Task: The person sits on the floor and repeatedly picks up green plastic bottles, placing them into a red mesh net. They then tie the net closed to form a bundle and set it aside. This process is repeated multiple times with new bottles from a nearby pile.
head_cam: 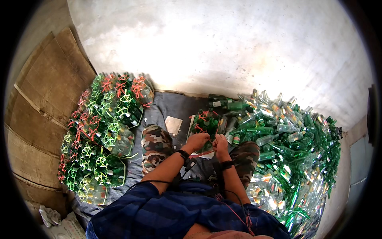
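A bundle of upright green glass bottles (206, 122) stands between my knees, with red plastic strap (200, 155) woven around the necks and hanging at its near side. My left hand (197, 142) is at the near left of the bundle, fingers closed on the red strap. Close beside it, my right hand (220, 145) pinches the strap too at the near right. Only a short stretch of strap shows between the two hands. They partly cover the lower, near bottles, so how the strap runs there is hidden.
Several bottle bundles tied with green and red strap (113, 131) stand at left, beside cardboard sheets (44, 86). A large heap of loose bottles (286, 149) lies at right. A flat pale piece (173, 125) lies on the grey floor cloth (162, 103). A wall (209, 44) rises behind.
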`<state>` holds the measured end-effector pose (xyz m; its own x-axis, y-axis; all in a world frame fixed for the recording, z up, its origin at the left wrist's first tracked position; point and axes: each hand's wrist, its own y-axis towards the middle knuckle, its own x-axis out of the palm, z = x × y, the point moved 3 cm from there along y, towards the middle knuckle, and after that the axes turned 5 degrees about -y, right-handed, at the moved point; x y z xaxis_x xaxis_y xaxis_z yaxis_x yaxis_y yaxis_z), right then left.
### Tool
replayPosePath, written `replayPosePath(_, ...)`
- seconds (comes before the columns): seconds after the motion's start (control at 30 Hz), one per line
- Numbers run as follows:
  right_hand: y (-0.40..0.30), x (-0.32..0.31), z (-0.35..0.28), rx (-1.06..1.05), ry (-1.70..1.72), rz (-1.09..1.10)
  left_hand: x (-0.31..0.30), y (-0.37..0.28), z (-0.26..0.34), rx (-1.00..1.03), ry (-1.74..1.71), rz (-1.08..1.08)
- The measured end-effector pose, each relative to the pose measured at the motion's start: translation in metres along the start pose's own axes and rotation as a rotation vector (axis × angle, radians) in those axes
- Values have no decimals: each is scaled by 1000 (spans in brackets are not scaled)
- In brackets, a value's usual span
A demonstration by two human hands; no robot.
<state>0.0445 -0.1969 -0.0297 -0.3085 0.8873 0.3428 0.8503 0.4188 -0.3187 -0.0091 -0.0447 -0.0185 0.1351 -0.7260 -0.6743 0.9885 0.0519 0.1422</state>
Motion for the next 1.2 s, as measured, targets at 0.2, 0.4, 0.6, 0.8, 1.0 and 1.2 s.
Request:
replayPosePath(0.2, 1, -3, -14, -51, -9, 17, 1, 1, 1, 74, 65, 21)
replayPosePath(0.4, 6, -7, -19, -107, -7, 58, 10, 3, 1, 111, 115, 70)
replayPosePath(0.6, 10, -8, -21, -131, -54, 67, 16, 4, 0, 79, 98, 129)
replayPosePath(0.8, 15, -16, -15, -123, 8, 113, 16, 6, -2, 29, -8, 137)
replayPosePath(1.0, 27, -31, 0, -172, 0, 174, 22, 10, -8, -11, -49, 154)
replayPosePath(1.2, 28, -42, 19, -77, -122, 193, 25, 15, -13, -112, -67, 124)
